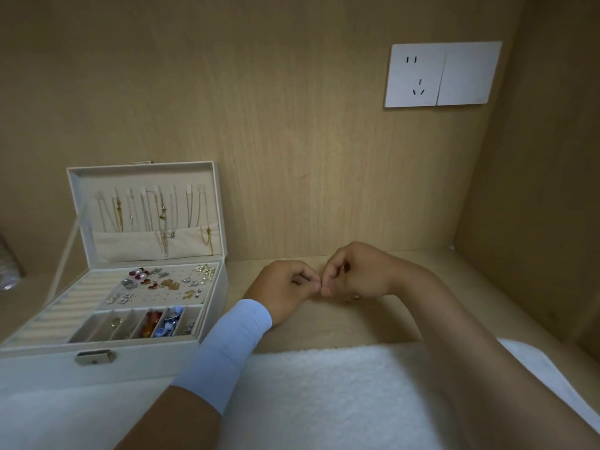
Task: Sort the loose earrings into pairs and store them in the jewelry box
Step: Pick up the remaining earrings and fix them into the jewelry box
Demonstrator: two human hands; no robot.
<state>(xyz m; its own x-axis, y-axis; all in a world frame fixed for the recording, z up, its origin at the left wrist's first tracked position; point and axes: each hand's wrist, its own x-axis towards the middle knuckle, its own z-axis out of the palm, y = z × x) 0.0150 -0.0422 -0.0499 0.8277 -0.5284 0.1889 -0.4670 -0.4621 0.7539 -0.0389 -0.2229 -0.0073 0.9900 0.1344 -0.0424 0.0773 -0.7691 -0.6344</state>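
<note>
One wide wooden back panel (292, 141) rises behind the jewelry box (97, 368), and a wooden desk top (373, 326) runs out to the right of the box. A white fluffy towel (324, 384) lies on the desk, nearer the viewer than the box and to its right. The box stands open with its lid (207, 177) upright, and thin necklaces (156, 209) hang inside the lid. High up and well to the right of the box, a white socket plate (441, 74) sits on the panel.

Just right of the box, the left hand (282, 287), with a pale blue cuff (227, 349) on its forearm, meets the right hand (357, 271) above the desk. Both have curled fingers, and their thumb and forefinger tips are pinched together and touching. Whatever may sit between them is too small to make out.

Stored earrings (168, 282) dot the box's perforated pad. A loose earring (352, 298) lies on the desk below the right hand, to the right of the box.
</note>
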